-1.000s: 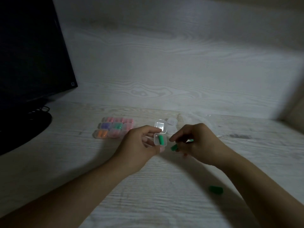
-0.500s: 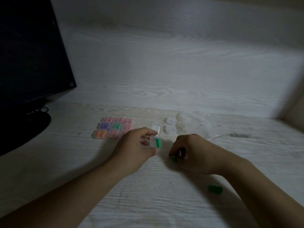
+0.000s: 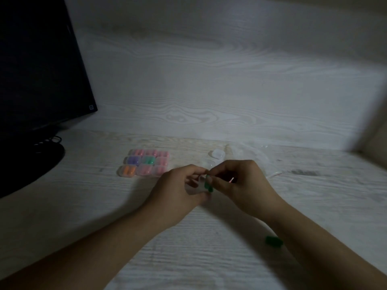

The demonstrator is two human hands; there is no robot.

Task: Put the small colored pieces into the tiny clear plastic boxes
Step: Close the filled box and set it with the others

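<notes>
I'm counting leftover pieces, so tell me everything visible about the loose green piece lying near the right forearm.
The loose green piece is a small, stubby, dark green cylinder with rounded ends; its material cannot be told in the dim light. It lies on its side on the pale wood-grain table, beside the right forearm and partly overlapped by it in this view. Whether they touch cannot be told. No box holds it.

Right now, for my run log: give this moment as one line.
left hand holds clear box | right hand pinches green piece at box | spare green piece on table
</notes>
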